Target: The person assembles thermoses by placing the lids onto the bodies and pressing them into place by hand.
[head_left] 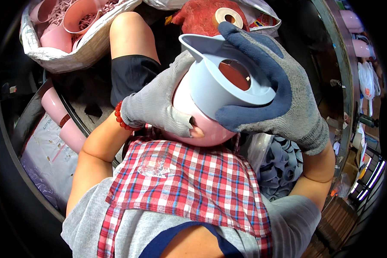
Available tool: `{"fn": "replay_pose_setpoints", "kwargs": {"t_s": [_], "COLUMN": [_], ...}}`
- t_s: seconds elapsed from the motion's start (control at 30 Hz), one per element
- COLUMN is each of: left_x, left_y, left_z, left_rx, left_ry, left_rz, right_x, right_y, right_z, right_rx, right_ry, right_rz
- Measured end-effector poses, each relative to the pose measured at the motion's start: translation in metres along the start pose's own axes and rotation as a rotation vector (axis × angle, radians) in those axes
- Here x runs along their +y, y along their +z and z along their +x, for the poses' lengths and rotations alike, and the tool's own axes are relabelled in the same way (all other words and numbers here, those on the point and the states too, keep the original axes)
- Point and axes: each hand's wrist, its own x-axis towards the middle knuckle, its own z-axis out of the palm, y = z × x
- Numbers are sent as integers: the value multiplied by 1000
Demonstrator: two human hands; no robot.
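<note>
Collar [208,92] is gripped from right by right hand [290,92] against pink vessel [210,132]; vessel is clasped from left by left hand [161,101], nearer spout [193,46]; collar's long axis is slanted far-left to near-right.

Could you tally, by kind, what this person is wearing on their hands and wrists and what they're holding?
Gloves: 2
Red bead bracelet: 1
Pink rounded vessel: 1
Grey-blue spouted piece: 1
Total: 5
</note>
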Motion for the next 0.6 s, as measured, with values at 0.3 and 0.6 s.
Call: {"fn": "replay_pose_setpoints", "kwargs": {"t_s": [0.3,0.6], "left_x": [0,22], "left_y": [-9,-3], "left_z": [-15,-21], "left_rx": [24,184], "left_ry": [-247,-366], "left_rz": [-51,-62], "right_x": [5,10], "right_y": [12,22], "right_z": [24,35], "right_rx": [22,33], "right_ry": [-133,-223], "right_rz": [26,-42]}}
